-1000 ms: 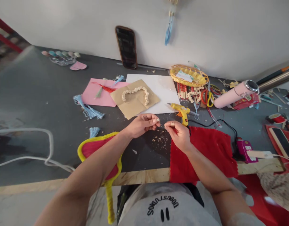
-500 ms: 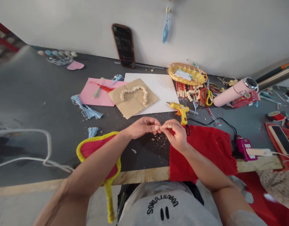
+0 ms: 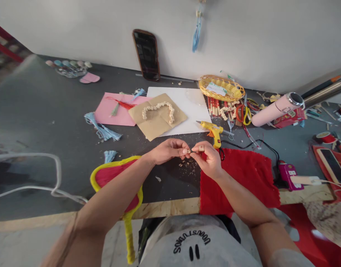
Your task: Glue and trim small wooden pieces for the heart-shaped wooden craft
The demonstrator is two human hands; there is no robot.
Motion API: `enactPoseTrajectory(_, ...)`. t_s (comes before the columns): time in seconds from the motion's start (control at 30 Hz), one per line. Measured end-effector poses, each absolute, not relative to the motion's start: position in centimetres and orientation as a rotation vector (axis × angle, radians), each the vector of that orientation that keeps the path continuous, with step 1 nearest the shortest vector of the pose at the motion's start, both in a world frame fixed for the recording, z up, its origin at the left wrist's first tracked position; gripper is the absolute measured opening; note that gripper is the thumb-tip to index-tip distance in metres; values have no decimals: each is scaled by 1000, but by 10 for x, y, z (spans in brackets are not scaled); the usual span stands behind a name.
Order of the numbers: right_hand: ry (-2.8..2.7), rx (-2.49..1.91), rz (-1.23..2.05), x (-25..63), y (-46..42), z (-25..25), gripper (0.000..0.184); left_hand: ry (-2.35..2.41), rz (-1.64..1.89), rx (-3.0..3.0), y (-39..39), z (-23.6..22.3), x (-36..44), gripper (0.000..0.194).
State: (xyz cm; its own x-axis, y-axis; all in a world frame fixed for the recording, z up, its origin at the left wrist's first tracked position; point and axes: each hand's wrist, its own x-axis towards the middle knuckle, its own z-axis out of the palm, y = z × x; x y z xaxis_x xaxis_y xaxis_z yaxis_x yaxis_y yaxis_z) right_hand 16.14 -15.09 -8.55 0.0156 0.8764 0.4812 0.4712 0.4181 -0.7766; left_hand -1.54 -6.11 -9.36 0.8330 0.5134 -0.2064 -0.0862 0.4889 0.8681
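"Small pale piece (image 3: 189,151): where is it right now?"

"At the fingertips of the left hand (image 3: 172,151), which pinches it between thumb and finger, above the table (image 3: 67,118)."

"And the right hand (image 3: 207,158)?"

"Its thumb and forefinger are drawn together right beside the piece. Whether they touch it, or grip something tiny of their own, I cannot tell. Some little pale block or band also shows at one of its fingers."

"What has just changed?"

"A second ago the hands stood a little apart; by half a second ago their fingertips had come together, and they are close together now. I'd judge both hands are busy at that one piece, rather than each at its own."

"What lies nearest them?"

"Pale crumbs (image 3: 188,163) on the table just below, a yellow glue gun (image 3: 214,128) just beyond the right hand, and a red cloth (image 3: 242,181) near it."

"Farther out?"

"Brown paper (image 3: 148,126) overlapping a white sheet (image 3: 194,111). On the paper lies an arched chain of pale pieces (image 3: 158,106), unchanged; the held piece is apart from it. Beyond the glue gun sit a wicker basket (image 3: 228,98) and, to its right, a pink bottle (image 3: 273,111)."
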Motion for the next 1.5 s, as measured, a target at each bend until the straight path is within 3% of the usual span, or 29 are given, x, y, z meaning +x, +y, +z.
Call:
enactPoseTrajectory(0.5,-1652,-1183,595,161,-151,-84,7,498,357,1037,-61,-94,-16,26)
enactPoseTrajectory(0.77,-1576,-1160,738,165,-153,-88,17,476,324,1010,-61,-92,-17,26)
enactPoseTrajectory(1.5,-1736,-1160,475,164,-150,-88,10,478,313,1010,-61,-93,-16,25)
